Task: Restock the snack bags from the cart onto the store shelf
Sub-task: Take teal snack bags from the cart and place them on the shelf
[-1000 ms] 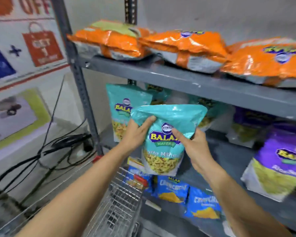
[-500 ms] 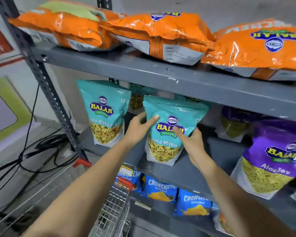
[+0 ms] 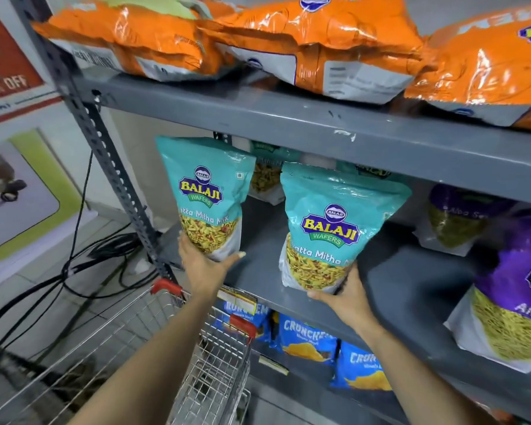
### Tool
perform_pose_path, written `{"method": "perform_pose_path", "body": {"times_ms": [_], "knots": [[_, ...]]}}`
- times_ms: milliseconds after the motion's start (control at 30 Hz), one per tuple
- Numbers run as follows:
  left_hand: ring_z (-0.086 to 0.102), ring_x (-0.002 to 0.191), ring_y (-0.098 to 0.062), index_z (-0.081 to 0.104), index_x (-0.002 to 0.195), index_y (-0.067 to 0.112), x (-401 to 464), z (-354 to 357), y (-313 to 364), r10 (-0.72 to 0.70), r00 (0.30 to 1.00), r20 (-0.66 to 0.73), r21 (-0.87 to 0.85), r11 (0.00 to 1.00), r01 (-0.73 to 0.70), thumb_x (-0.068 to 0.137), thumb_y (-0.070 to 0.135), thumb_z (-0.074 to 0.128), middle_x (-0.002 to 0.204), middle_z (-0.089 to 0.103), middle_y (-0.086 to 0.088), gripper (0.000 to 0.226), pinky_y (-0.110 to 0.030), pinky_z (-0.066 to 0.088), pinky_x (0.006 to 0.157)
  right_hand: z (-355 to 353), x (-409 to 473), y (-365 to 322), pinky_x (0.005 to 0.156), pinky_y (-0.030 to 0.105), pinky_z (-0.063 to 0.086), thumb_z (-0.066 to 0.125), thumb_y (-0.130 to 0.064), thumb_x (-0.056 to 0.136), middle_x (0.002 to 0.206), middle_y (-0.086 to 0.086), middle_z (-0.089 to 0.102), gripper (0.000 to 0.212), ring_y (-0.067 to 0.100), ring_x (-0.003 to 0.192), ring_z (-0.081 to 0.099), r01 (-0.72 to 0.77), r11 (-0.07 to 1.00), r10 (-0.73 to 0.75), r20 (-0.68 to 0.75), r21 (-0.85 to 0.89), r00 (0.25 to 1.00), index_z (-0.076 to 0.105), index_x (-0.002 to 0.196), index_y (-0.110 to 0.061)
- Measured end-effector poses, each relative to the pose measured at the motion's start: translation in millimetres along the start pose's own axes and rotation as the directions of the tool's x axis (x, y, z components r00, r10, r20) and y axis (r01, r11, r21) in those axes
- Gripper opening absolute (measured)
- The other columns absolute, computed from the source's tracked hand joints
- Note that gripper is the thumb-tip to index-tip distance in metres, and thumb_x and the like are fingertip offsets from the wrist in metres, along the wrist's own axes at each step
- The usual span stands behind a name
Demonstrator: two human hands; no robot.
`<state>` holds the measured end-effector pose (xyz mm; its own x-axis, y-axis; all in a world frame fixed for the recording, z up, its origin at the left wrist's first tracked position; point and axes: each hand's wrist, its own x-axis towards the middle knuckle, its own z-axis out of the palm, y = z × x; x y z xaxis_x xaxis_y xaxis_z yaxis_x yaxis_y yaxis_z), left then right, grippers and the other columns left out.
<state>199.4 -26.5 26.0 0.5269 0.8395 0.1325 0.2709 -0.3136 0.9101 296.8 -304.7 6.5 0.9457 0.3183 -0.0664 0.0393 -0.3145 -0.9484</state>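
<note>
Two teal Balaji snack bags stand upright on the grey middle shelf [image 3: 396, 271]. My left hand [image 3: 204, 268] cups the bottom of the left teal bag [image 3: 204, 194] near the shelf's left end. My right hand [image 3: 348, 297] grips the lower edge of the right teal bag [image 3: 334, 228], which leans slightly. More teal bags [image 3: 265, 173] stand behind them, partly hidden. The wire cart [image 3: 178, 348] with red corner caps sits below my arms, against the shelf front.
Orange bags [image 3: 319, 41] lie flat on the top shelf. Purple bags [image 3: 515, 296] stand at the right of the middle shelf. Blue Cruncheez bags [image 3: 307, 338] fill the shelf below. A perforated grey upright [image 3: 105, 148] frames the left side; black cables [image 3: 83, 262] trail on the floor.
The teal bag I carried in both hands now rests on the middle shelf under my right hand. My left hand has shifted left to the bottom of the neighbouring teal bag.
</note>
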Motion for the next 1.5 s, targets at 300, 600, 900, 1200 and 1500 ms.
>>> {"method": "perform_pose_path", "body": {"times_ms": [300,600,900,1200,1500], "knots": [[0.043,0.134,-0.026,0.016,0.149,0.026,8,5,-20,0.045,0.995,-0.085,0.009,0.999,-0.044,0.046,0.03,0.094,0.144,0.04,-0.006,0.129,-0.044,0.038,0.113,3,0,-3,0.097,0.04,0.055,0.095,-0.037,0.039,0.121,-0.014,0.064,0.106,0.015,0.116,0.061,-0.012,1.0,0.012,-0.022,-0.025,1.0,0.037,0.128,-0.044],[0.044,0.134,-0.025,0.017,0.148,0.029,6,-6,-21,0.043,0.998,-0.05,-0.042,0.998,-0.045,0.045,0.032,0.095,0.144,0.039,-0.005,0.129,-0.048,0.038,0.113,-1,-6,-2,0.098,0.046,0.054,0.096,-0.039,0.038,0.122,-0.015,0.064,0.1,0.015,0.117,0.062,-0.032,0.999,0.031,-0.026,-0.028,0.999,0.035,0.11,-0.069],[0.039,0.138,-0.028,0.013,0.15,0.025,4,-4,-14,0.017,0.997,-0.072,-0.031,0.999,-0.019,0.047,0.029,0.096,0.149,0.036,-0.006,0.132,-0.042,0.033,0.114,-1,-8,-7,0.097,0.043,0.055,0.096,-0.033,0.043,0.12,-0.012,0.064,0.104,0.016,0.116,0.062,-0.036,0.999,0.035,-0.03,-0.034,0.999,0.038,0.128,-0.045],[0.033,0.142,-0.028,0.006,0.152,0.024,3,-5,-14,0.004,0.999,-0.04,-0.003,1.0,-0.004,0.047,0.035,0.096,0.154,0.03,-0.007,0.138,-0.042,0.028,0.116,2,-8,-8,0.097,0.037,0.054,0.096,-0.024,0.05,0.123,-0.008,0.063,0.102,0.015,0.116,0.059,-0.037,0.999,0.035,-0.047,-0.035,0.998,0.038,0.132,-0.037],[0.026,0.146,-0.028,0.001,0.154,0.022,0,-13,-25,-0.018,0.999,0.029,0.017,1.0,0.018,0.054,0.027,0.094,0.158,0.026,-0.008,0.136,-0.046,0.024,0.119,0,-11,-12,0.092,0.032,0.054,0.095,-0.021,0.053,0.123,-0.008,0.06,0.103,0.015,0.116,0.058,-0.042,0.999,0.042,-0.037,0.002,0.998,0.036,0.136,-0.032]]}}
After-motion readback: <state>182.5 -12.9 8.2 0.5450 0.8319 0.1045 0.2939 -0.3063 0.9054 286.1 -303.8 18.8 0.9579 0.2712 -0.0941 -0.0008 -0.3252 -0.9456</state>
